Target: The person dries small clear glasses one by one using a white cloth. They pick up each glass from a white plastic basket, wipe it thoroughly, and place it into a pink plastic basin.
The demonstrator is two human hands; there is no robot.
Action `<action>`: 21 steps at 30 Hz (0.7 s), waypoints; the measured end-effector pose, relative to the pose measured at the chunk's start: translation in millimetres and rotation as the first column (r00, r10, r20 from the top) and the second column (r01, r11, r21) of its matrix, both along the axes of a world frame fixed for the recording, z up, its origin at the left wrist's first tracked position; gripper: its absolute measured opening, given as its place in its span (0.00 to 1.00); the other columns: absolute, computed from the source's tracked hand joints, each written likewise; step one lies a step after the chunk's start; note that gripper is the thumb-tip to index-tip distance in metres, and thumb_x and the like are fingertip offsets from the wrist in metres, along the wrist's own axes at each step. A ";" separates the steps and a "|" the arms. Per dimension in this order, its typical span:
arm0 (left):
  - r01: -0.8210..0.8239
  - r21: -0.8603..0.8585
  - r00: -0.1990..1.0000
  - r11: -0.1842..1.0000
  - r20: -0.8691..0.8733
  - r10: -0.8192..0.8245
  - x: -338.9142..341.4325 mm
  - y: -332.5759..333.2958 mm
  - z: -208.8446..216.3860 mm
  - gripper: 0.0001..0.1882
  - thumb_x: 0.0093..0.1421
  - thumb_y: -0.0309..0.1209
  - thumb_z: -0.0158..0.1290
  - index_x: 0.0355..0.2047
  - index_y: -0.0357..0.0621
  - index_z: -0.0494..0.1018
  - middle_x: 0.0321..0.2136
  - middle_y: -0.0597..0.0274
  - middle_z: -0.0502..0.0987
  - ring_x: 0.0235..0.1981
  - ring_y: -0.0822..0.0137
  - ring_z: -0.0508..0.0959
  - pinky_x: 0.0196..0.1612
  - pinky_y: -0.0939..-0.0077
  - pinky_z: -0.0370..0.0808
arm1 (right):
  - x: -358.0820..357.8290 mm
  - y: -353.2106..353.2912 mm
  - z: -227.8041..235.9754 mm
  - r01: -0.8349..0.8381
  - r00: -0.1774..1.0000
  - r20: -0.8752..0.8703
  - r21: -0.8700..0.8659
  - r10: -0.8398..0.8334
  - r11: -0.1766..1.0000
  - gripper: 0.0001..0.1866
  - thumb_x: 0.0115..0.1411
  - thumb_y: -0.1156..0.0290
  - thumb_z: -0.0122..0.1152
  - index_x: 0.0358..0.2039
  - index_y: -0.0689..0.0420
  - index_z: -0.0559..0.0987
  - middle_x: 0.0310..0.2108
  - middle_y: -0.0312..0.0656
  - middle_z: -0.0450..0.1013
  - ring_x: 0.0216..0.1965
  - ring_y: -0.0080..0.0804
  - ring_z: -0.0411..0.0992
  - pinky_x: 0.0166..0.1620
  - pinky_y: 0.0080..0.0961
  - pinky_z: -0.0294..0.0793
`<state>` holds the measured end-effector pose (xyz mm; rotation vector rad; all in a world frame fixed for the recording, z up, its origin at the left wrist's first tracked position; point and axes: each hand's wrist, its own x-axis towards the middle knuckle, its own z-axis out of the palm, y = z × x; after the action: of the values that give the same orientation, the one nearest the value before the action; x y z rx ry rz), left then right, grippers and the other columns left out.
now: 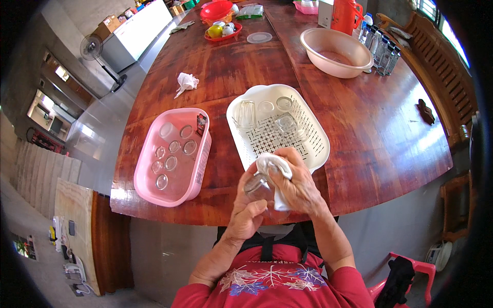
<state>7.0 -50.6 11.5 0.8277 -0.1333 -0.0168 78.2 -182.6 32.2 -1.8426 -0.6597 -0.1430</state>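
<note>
In my left hand (245, 218) is a clear glass jar (258, 188), its fingers wrapped round the side. My right hand (302, 186) grips a white cloth (276, 165) and presses it against the jar's mouth. Both hands are over the table's near edge, just in front of a white perforated basket (322, 137). Several clear glass pieces lie in that basket, among them a tall glass (246, 114) on its side. To the left stands a pink basin (142, 169) with several small round glass pieces (170, 162) on its bottom.
A crumpled white tissue (186, 82) lies beyond the pink basin. At the far right are a large pale basin (336, 54), a red thermos (345, 16) and several clear bottles (382, 51). Red bowls (224, 32) stand at the table's far end. A pink stool (423, 267) is at lower right.
</note>
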 end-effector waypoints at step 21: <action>-0.138 0.005 0.986 0.990 -0.098 0.138 -3.8 -0.3 -13.4 0.35 0.57 0.42 0.55 0.59 0.51 0.49 0.48 0.64 0.65 0.45 0.71 0.72 0.44 0.77 0.74 | -5.8 26.6 17.7 -0.204 0.972 0.138 0.096 0.190 0.974 0.15 0.57 0.68 0.53 0.43 0.60 0.74 0.44 0.47 0.67 0.45 0.44 0.65 0.48 0.35 0.65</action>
<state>3.2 -50.9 -1.9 0.8309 0.0173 0.0731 72.4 -156.0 49.9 -1.6614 -0.9035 -0.1635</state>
